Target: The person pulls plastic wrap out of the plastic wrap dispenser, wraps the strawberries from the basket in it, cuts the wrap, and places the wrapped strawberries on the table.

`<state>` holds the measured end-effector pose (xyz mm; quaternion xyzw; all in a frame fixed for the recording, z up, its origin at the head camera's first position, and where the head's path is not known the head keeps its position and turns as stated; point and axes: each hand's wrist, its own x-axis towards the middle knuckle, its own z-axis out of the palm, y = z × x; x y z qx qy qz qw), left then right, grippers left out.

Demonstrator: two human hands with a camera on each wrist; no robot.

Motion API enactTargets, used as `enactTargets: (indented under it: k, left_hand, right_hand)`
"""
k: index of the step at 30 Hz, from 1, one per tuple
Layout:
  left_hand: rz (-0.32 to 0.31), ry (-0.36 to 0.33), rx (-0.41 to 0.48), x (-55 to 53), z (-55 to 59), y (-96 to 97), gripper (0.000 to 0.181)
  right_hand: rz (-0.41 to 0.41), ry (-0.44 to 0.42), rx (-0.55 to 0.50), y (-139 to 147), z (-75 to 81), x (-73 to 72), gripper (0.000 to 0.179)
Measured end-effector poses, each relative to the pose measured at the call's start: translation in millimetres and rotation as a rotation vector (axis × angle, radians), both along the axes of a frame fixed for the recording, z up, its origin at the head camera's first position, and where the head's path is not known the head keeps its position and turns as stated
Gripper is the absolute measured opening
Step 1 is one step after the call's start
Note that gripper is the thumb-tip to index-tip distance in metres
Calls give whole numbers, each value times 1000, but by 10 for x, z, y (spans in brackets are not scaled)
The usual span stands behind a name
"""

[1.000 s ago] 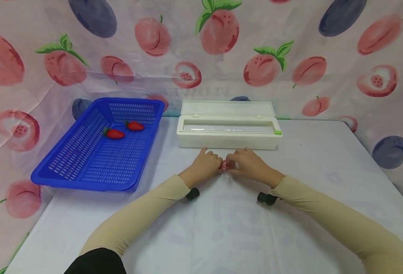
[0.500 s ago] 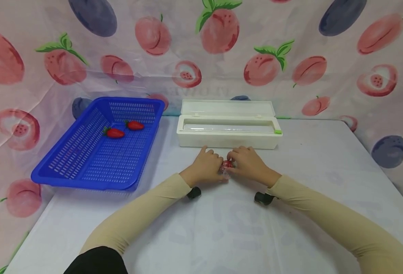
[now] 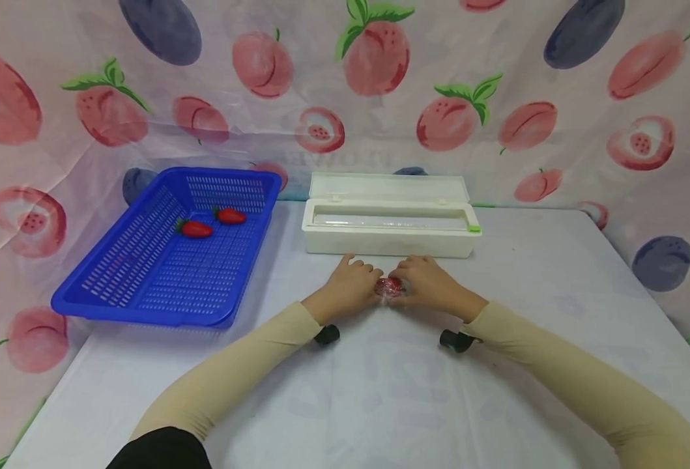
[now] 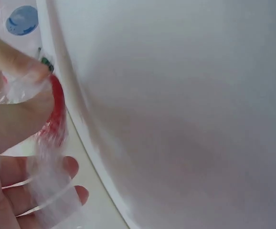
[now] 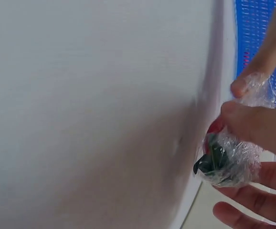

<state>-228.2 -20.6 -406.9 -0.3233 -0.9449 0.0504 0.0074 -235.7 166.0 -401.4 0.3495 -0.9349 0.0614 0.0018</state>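
Note:
A red strawberry (image 3: 389,286) wrapped in crinkled clear plastic film is held between both hands in front of the white box. My left hand (image 3: 349,286) pinches its left end; in the left wrist view the thumb lies against the red fruit and a loose tail of film (image 4: 54,186) hangs over the other fingers. From the right, my right hand (image 3: 429,284) holds the other end. Green leaves (image 5: 214,160) show through the film below the right thumb in the right wrist view. The fingers partly hide the fruit in every view.
A white cling film dispenser (image 3: 391,242) stands behind the hands, lid raised, with a green slider (image 3: 474,228) at its right end. To the left, a blue plastic basket (image 3: 145,314) contains two strawberries (image 3: 195,228). A fruit-patterned cloth (image 3: 380,117) hangs behind the white table.
The wrapped strawberry has turned between the fingers and shows more of its red side now. The right hand's fingers have shifted around it, while the basket and dispenser stay put.

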Motion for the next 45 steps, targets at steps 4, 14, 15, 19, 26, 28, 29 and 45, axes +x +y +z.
enactTargets:
  k: [4, 14, 15, 19, 26, 28, 29, 45]
  left_hand:
    - [8, -15, 12, 50, 74, -41, 44]
    - [-70, 16, 106, 72, 106, -53, 55]
    - [-65, 25, 108, 63, 97, -50, 53]
    - [-35, 35, 76, 30, 68, -29, 45]
    - [-61, 83, -21, 23, 16, 11, 49]
    - [-73, 123, -32, 29, 7, 7, 50]
    - [-77, 134, -33, 30, 3, 5, 51]
    - [-124, 89, -18, 51, 30, -47, 50]
  right_hand:
    - [-36, 51, 28, 19, -13, 20, 45]
    - [-62, 61, -11, 26, -40, -1, 48]
    - [-55, 65, -22, 23, -53, 0, 49]
    - [-14, 78, -79, 0, -97, 26, 47]
    - [69, 39, -56, -23, -101, 81, 49]
    - [80, 49, -40, -20, -84, 79, 55]
    - [80, 55, -31, -21, -78, 76, 57]
    - [123, 181, -75, -25, 18, 171, 54]
